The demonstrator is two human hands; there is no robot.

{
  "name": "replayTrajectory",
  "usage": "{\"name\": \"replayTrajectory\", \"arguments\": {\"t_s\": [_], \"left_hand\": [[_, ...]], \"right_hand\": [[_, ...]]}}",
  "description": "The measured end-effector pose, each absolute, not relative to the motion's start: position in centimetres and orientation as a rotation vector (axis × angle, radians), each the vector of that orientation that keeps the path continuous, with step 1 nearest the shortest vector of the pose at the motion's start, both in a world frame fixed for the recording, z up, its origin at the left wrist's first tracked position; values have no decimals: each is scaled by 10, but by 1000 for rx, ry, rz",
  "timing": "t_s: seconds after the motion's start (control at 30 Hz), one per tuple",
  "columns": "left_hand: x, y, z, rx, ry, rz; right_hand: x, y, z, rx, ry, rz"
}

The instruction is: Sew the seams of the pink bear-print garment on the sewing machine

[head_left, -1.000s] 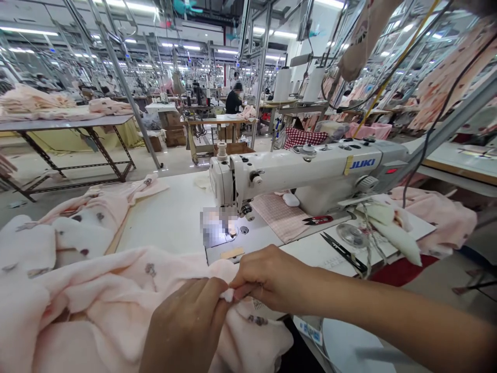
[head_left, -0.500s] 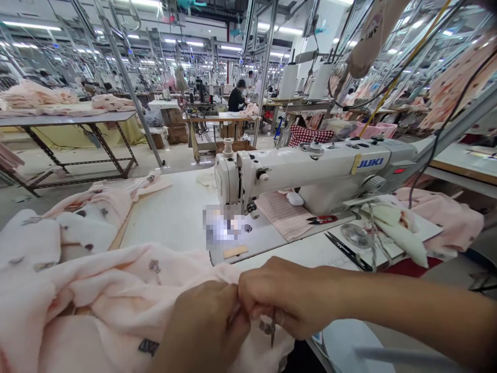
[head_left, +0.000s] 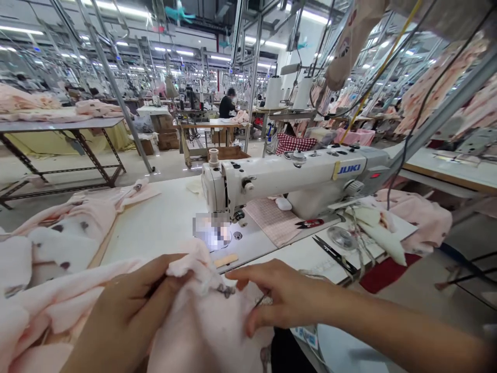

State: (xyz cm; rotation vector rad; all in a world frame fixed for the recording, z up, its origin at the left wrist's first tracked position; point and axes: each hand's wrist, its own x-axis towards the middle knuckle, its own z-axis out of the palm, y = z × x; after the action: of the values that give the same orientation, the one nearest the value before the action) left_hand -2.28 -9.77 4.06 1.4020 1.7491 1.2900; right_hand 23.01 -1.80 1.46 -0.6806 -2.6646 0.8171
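Note:
Pinched in my left hand [head_left: 130, 305] is the edge of a pale pink plush cloth [head_left: 202, 326] with small dark printed motifs, raised in front of the sewing machine [head_left: 267, 178]. To its right, my right hand [head_left: 285, 295] has its thumb and index finger spread beside the cloth. A slim pointed metal tool [head_left: 262, 299] is held in that palm; its kind is hard to make out, as the fingers cover most of it. The machine's needle area is blurred out, with a light shining on the plate there.
Black scissors [head_left: 336, 254], red-handled thread snips [head_left: 309, 224] and a clear round dish [head_left: 341, 238] lie right of the machine. More pink fabric [head_left: 73, 223] is heaped on the left. A metal pole [head_left: 438, 109] slants across the right. A person [head_left: 227, 106] sits farther back.
My hands were together over the cloth and are now apart. The left has moved left and up with the cloth edge; the right has opened its thumb and index finger. The view has shifted right.

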Motion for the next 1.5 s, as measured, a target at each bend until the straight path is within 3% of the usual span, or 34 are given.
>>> {"name": "replayTrajectory", "arguments": {"t_s": [0.07,0.3,0.43,0.57,0.73,0.8,1.0,1.23,1.5], "left_hand": [[-32,-91,34,1393,1713,1179],[-12,-105,8,826,1631,1720],[39,-136,-7,938,1640,1327],[62,-137,-16,802,1313,1199],[62,-125,-12,496,1146,1345],[63,-125,-11,475,1143,1372],[68,-125,-16,554,1150,1367],[67,-130,-6,679,1271,1294],[70,-126,-11,639,1299,1312]], "right_hand": [[224,-27,13,-628,-2506,905],[227,-48,3,-584,-2417,151],[222,-64,-3,-492,-2433,47],[222,-78,-3,-313,-2574,223],[242,-76,5,-218,-2724,1013],[248,-71,12,-381,-2546,1160],[237,-59,18,-982,-2243,1146],[225,-56,8,-947,-2123,1161],[239,-55,31,-950,-2441,974]]}}
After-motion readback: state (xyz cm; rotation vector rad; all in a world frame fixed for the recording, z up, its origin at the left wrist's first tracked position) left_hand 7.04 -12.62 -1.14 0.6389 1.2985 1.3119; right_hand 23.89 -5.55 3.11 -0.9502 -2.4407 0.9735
